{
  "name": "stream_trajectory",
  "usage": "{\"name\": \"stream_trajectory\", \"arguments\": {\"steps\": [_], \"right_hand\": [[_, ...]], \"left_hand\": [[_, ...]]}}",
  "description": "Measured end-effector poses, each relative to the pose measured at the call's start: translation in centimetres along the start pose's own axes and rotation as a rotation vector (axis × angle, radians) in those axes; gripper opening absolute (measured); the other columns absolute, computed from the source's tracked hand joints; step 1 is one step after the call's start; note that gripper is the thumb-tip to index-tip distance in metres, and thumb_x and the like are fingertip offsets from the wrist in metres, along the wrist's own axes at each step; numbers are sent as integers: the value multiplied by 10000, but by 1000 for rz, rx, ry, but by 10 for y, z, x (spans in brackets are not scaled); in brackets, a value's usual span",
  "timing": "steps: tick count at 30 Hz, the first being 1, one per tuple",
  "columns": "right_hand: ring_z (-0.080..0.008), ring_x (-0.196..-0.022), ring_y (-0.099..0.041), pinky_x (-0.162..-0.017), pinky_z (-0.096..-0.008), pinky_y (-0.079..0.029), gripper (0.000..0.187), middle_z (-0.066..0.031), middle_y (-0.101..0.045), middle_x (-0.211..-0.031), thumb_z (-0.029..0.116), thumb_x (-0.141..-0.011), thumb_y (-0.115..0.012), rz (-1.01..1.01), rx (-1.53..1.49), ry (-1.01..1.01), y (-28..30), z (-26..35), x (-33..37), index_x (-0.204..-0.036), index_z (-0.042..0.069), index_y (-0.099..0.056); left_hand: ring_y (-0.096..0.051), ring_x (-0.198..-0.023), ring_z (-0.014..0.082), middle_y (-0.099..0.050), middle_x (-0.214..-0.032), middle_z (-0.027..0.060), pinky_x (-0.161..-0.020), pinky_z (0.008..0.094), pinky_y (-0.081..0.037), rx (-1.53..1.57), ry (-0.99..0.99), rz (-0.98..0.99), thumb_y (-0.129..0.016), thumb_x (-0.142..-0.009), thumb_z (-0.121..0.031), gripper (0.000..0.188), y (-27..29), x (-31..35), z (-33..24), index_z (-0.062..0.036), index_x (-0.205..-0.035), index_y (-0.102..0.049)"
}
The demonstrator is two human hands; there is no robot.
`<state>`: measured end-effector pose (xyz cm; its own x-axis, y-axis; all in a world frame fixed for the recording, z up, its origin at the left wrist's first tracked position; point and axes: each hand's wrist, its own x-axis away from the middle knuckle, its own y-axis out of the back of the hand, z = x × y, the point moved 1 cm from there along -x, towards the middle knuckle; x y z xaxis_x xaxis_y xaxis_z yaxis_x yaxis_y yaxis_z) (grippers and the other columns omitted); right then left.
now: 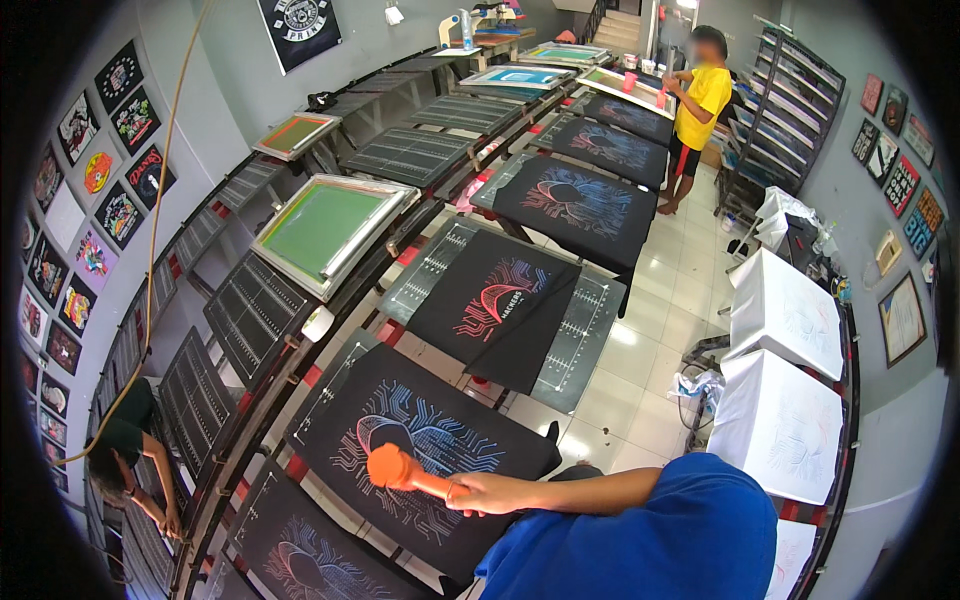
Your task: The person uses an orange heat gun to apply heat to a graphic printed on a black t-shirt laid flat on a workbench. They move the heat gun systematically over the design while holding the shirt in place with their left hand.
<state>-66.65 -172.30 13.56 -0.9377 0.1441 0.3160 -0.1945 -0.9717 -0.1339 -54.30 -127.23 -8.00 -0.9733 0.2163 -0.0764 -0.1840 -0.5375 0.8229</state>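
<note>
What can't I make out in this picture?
In the head view:
The left hand: out of frame or behind the blue shirt.
Part of one print: hidden by the right hand's orange tool.
Lowest black cloth: cut off by the bottom edge.
What the co-worker in yellow holds: too small and distant.

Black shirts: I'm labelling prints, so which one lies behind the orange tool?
The black shirt second from the bottom of the picture; the orange tool overlaps only its print.

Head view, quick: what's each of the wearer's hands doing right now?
Left: not in view.
Right hand: closed, holding an orange round-headed tool.
</note>
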Motion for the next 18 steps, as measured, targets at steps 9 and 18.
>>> {"name": "stream_trajectory", "arguments": {"steps": [9, 18], "right_hand": [[-102, -875, -547, -681, -243, -477, 362, -34, -569, -1027, 297, -944, -591, 60, -355, -31, 144, -15, 89, -1179, 29, -523], [-105, -718, -556, -638, -269, -499, 438, -31, -537, -899, 111, -849, -662, -204, -647, 112, 397, -18, 255, -1221, 32, -445]], "left_hand": [[-544, -988, 464, -569, -1074, 308, -912, 642, -312, -17, 39, 198, -483, -922, -122, 357, 117, 31, -19, 114, -1187, -515], [-476, -807, 181, -493, -890, 77, -728, 338, -401, 1567, 469, -342, -523, -943, -285, 344, 439, 47, -178, 19, -1101, -482]]}}
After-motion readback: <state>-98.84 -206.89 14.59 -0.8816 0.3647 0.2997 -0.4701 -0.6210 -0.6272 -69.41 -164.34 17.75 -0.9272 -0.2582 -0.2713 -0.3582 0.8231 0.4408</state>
